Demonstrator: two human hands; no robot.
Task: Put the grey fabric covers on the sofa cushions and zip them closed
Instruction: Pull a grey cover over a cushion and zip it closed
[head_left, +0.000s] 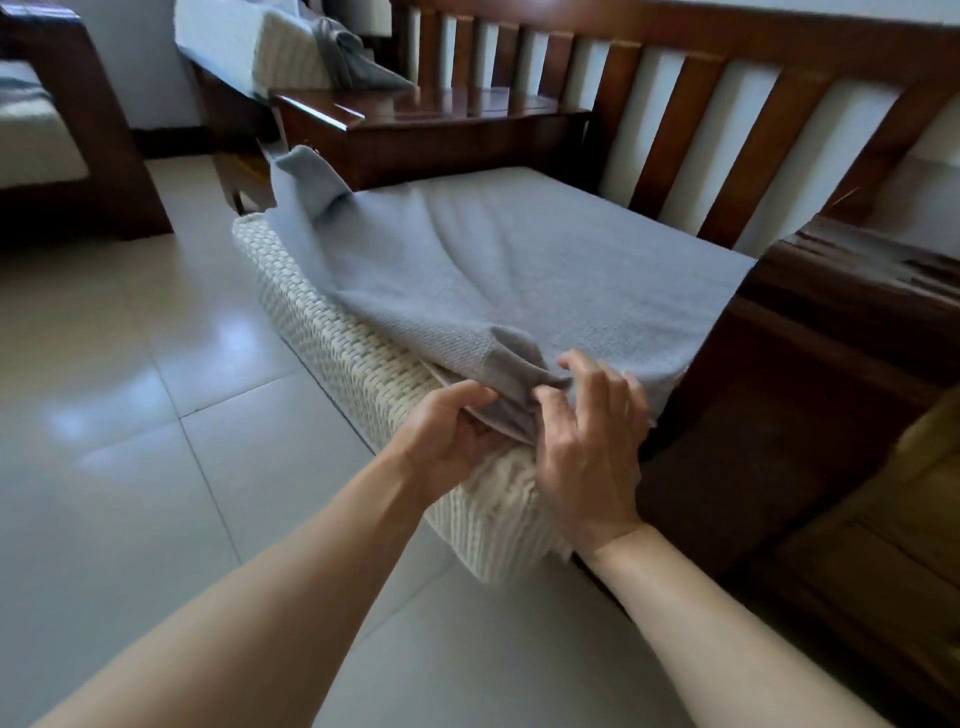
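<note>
Two hands, left hand (457, 431) and right hand (587, 441) pinching grey cover (519, 270) edge, over white cushion (363, 374)

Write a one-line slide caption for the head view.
Both hands, left and right, grip the grey cover at the white cushion's near corner.

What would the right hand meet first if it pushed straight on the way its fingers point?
Most likely the grey cover: the right hand already pinches its bunched corner, fingers aimed up across the cushion top. Depth is unclear.
</note>
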